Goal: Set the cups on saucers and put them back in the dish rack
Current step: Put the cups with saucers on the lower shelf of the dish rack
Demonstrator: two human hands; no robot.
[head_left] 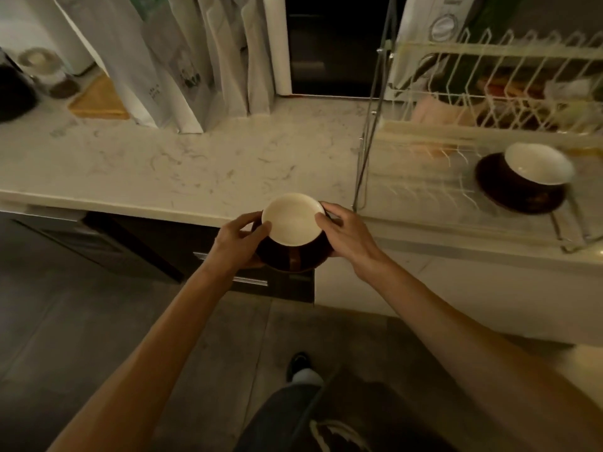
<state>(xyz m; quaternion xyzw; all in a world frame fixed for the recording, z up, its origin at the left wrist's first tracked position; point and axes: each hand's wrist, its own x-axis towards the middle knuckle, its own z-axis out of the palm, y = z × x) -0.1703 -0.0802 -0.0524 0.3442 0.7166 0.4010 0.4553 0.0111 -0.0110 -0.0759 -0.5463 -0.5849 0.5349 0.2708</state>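
Observation:
A dark brown cup with a cream inside (292,220) sits on a dark saucer (293,259), held in the air just in front of the counter's edge. My left hand (238,238) grips the set from the left and my right hand (342,231) from the right, thumbs at the cup's rim. A second cup (538,163) stands on its saucer (518,194) on the lower shelf of the cream wire dish rack (424,187) at the right.
The marble counter (195,164) carries paper bags (182,60), a wooden board (98,99) and jars (49,73) at the back left. A microwave (440,24) stands behind the rack. Dark cabinets and a drawer handle (251,282) lie below.

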